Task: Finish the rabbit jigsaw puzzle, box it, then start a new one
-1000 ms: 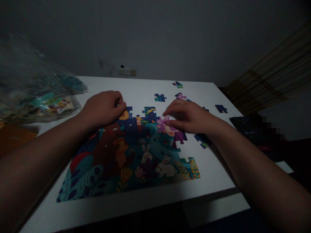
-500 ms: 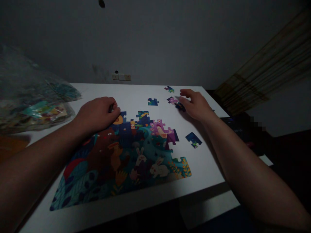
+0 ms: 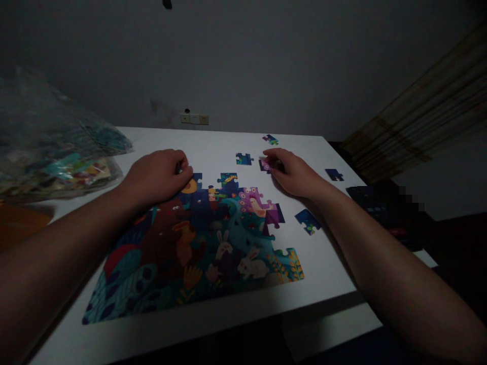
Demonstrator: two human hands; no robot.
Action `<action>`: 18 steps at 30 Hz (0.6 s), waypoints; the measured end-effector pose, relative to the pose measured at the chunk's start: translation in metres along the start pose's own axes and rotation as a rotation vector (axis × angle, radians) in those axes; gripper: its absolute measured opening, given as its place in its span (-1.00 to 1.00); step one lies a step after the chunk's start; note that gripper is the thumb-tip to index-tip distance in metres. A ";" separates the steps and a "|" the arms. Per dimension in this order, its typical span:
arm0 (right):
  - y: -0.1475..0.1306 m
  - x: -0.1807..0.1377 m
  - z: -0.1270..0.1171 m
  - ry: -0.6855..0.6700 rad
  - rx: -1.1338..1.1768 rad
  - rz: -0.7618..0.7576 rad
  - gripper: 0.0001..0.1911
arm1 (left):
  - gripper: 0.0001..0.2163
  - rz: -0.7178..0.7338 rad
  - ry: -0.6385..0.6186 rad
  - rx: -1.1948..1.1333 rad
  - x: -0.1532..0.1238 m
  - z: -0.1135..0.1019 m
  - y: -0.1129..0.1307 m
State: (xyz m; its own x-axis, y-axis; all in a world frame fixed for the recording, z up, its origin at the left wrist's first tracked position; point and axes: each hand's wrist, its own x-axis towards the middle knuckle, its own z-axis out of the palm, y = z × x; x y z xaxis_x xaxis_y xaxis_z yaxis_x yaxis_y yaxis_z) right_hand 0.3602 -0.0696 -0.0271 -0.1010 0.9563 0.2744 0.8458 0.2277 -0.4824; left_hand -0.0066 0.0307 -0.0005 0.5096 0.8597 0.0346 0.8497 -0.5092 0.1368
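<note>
A partly assembled colourful jigsaw puzzle (image 3: 198, 243) with a bear and rabbits lies on the white table (image 3: 228, 142). My left hand (image 3: 158, 175) rests curled on the puzzle's upper left edge, fingers closed, and what is under them is hidden. My right hand (image 3: 292, 172) lies beyond the puzzle's upper right corner, its fingertips pinching a purple loose piece (image 3: 265, 165). Other loose pieces lie near it: a blue one (image 3: 243, 159), one at the far edge (image 3: 270, 139), one on the right (image 3: 334, 175) and one by my forearm (image 3: 308, 221).
A clear plastic bag (image 3: 57, 152) with printed sheets and pieces lies at the table's left. Wall sockets (image 3: 194, 118) sit behind the table. A dark object (image 3: 380, 203) lies off the table's right side, under a striped curtain (image 3: 418, 126).
My right hand left the puzzle's top right part, reached out to the loose pieces at the far right, and now has drawn back a little, pinching the purple piece. My left hand stayed put.
</note>
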 end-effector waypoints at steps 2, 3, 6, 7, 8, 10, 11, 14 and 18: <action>-0.003 0.000 0.001 -0.016 -0.018 -0.051 -0.43 | -0.58 -0.008 -0.002 0.010 -0.001 -0.001 0.001; -0.005 0.000 0.001 -0.025 -0.027 -0.066 -0.46 | -0.59 -0.010 -0.004 0.013 -0.001 -0.001 0.002; -0.009 0.001 -0.001 -0.032 -0.036 -0.073 -0.57 | -0.60 -0.008 -0.005 0.019 -0.001 -0.001 0.002; -0.010 0.001 -0.002 -0.026 -0.031 -0.066 -0.59 | -0.59 -0.006 -0.005 0.018 0.000 -0.001 0.001; -0.011 0.001 -0.002 -0.028 -0.018 -0.057 -0.58 | -0.59 -0.003 -0.003 0.017 0.000 -0.001 0.001; -0.012 -0.001 -0.004 -0.059 0.032 -0.041 -0.52 | -0.58 0.000 0.000 0.012 0.000 0.000 0.000; -0.013 -0.002 -0.006 -0.079 0.063 -0.036 -0.47 | -0.58 -0.001 0.001 0.010 0.000 0.000 0.000; -0.014 -0.006 -0.013 -0.111 0.108 -0.037 -0.40 | -0.60 -0.010 0.004 0.008 0.000 -0.001 0.001; -0.018 -0.009 -0.024 -0.122 0.115 0.027 -0.67 | -0.60 -0.014 0.003 0.016 0.000 -0.001 0.002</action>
State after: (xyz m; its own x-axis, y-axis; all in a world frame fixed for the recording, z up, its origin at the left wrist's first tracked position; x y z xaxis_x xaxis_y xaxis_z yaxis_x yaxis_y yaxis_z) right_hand 0.3589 -0.0866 -0.0010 -0.1479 0.9758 0.1608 0.7842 0.2148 -0.5822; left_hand -0.0053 0.0296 0.0004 0.4972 0.8669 0.0358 0.8589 -0.4976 0.1213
